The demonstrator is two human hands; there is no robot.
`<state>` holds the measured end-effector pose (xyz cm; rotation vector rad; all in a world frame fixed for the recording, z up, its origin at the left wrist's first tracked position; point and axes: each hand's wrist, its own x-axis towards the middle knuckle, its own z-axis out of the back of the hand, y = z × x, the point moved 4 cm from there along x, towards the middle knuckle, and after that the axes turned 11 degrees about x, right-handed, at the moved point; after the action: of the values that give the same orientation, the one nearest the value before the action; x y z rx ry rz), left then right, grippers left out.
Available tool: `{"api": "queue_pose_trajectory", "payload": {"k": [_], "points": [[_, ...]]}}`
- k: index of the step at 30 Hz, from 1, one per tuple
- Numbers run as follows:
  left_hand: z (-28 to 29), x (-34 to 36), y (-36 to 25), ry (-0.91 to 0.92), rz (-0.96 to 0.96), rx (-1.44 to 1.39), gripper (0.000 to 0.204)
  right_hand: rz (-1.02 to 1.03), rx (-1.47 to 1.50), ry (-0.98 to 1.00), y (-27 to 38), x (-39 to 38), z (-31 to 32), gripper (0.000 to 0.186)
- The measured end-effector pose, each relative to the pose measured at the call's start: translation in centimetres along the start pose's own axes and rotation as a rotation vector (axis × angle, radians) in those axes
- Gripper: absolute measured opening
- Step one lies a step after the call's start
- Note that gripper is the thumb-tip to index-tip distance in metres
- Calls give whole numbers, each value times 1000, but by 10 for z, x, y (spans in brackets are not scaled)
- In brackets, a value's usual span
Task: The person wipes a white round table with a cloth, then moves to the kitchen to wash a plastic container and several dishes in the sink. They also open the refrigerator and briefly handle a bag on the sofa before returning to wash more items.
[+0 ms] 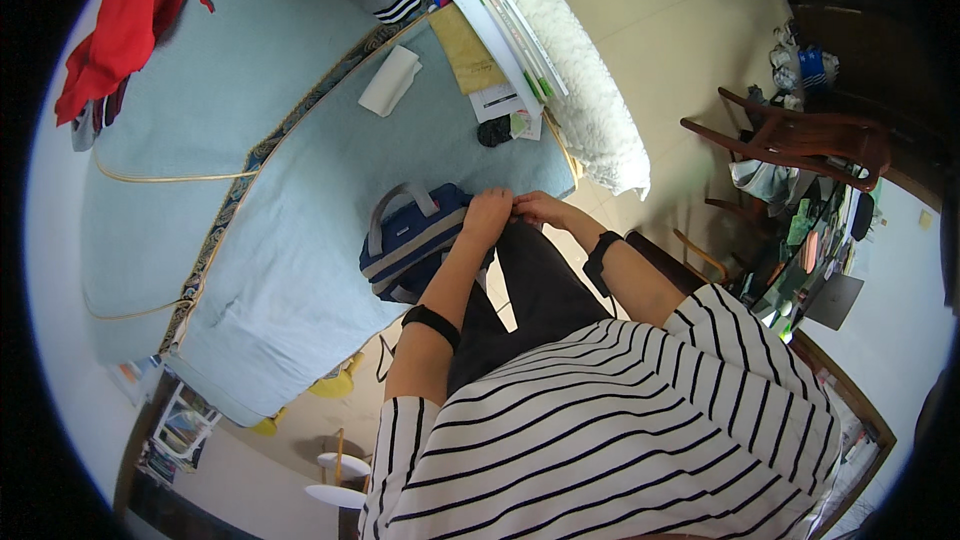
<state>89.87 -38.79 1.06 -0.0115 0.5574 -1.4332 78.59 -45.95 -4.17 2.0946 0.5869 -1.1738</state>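
Note:
A navy blue bag (pixel 405 252) with grey bands and a grey carry handle lies on a light blue seat cover, just in front of my knees. My left hand (pixel 488 216) is closed on the bag's right end, its fingers curled. Close beside it, my right hand (pixel 541 208) has thumb and fingers pinched together at that same end. Whatever is between those fingertips is too small to make out. The fingertips of the two hands almost meet. The bag's near right side is partly hidden by my left forearm.
Beyond my hands, a stack of books (pixel 497 35), a tan pouch (pixel 466 52), a folded white cloth or tissue (pixel 390 81) and a small black item (pixel 493 131) lie on the seat. White fluffy fabric (pixel 585 80) covers its right end. A wooden chair (pixel 800 135) stands right.

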Motion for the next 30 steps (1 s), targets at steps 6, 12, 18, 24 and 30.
{"api": "queue_pose_trajectory", "payload": {"k": [6, 12, 18, 24, 30], "points": [[-3, 5, 2, 96, -30, 68, 20, -3, -42, -58, -2, 15, 4, 18], [-22, 13, 2, 48, 31, 208, 10, -34, -123, -140, -3, 27, -1, 18], [-28, 17, -1, 22, 225, 257, 7, 28, 22, -173, -14, 43, 3, 18], [-14, 22, -4, 232, 314, 108, 9, 166, -188, -248, -28, 65, 14, 25], [20, -2, 7, 171, 333, 119, 10, 304, -504, -348, -19, 62, 7, 27]]}}
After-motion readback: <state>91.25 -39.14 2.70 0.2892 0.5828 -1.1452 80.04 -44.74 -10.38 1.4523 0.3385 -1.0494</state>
